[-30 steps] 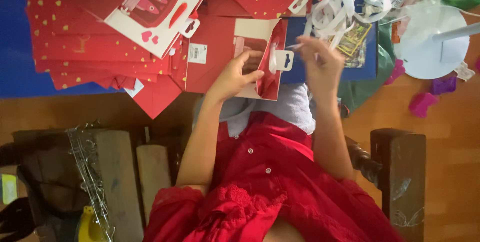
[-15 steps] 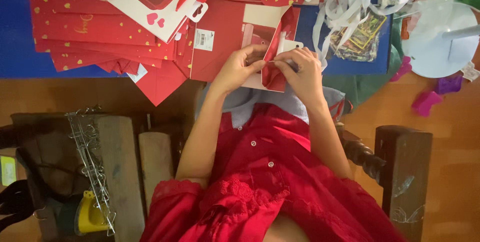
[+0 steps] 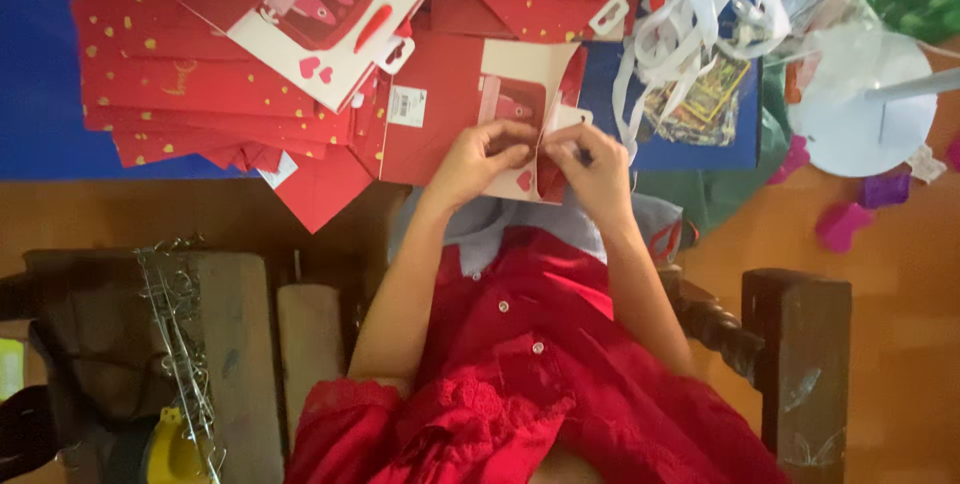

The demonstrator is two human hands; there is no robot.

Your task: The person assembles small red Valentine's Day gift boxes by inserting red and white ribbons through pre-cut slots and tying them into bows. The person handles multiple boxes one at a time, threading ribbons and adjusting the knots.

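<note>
A flat red and cream paper gift bag [image 3: 520,84] with a heart print lies in front of me over my lap. My left hand [image 3: 482,159] pinches its near edge from the left. My right hand [image 3: 600,169] pinches the red side fold of the same bag from the right, close against the left hand. Both hands' fingers are closed on the paper. My red dress [image 3: 540,364] fills the lower middle of the view.
A stack of red gift bags with gold dots [image 3: 170,84] lies on a blue mat [image 3: 35,64] at left, with a cream bag [image 3: 320,14] on top. White ribbon handles [image 3: 690,14] are piled at upper right, beside a white round stand [image 3: 860,104]. Wooden chair parts [image 3: 795,364] flank me.
My right hand came down and left from near the ribbon pile to the bag's fold. Both hands now meet at the bag's near edge.
</note>
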